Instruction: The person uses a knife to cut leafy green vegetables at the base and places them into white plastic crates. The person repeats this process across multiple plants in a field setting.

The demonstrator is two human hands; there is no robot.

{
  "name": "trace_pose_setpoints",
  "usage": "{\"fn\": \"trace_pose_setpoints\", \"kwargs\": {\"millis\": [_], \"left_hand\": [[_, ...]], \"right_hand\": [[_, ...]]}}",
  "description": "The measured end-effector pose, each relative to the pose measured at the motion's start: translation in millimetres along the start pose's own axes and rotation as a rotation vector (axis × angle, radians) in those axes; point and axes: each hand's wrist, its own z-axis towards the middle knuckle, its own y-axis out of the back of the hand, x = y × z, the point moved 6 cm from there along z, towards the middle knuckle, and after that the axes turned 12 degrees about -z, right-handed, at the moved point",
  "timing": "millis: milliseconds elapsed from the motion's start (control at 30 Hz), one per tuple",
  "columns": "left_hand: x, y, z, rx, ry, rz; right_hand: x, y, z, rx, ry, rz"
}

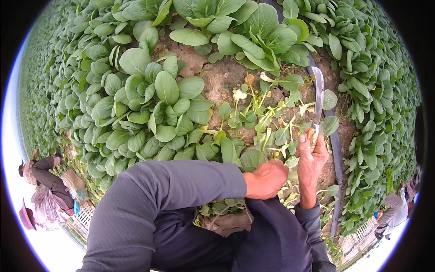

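My right hand (312, 159) grips the light wooden handle (313, 137) of a sickle. Its curved metal blade (318, 91) points away from me and hooks left at the tip. My left arm reaches across my thighs, and my left hand (267, 179) is curled above my knee. The fingers' undersides are hidden, so whether they hold anything cannot be told. Just beyond that hand is a broad bok choy leaf (253, 159). Cut leaves and pale stalks (268, 114) lie scattered on the soil ahead of both hands. Leafy bok choy heads (166, 88) stand to the left.
A dark flat irrigation hose (335, 149) runs along the soil right of the sickle. Dense bok choy rows (368, 102) flank both sides. People work at the far left (51, 190) and far right (394, 207), near slatted plastic crates (83, 217).
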Motion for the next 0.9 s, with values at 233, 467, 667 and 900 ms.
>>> {"fn": "trace_pose_setpoints", "kwargs": {"millis": [233,467,667,900], "left_hand": [[-23,48,-36,-0.081,-0.034,0.328],[90,83,-71,-0.194,0.412,0.727],[97,62,-102,-0.206,0.487,0.759],[91,35,-122,-0.217,0.324,0.795]], "right_hand": [[2,-109,35,0.590,0.288,-0.267],[-59,-120,22,0.535,0.302,-0.319],[-62,-88,-1,0.646,0.501,-0.486],[-13,-53,-5,0.394,0.815,-0.388]]}}
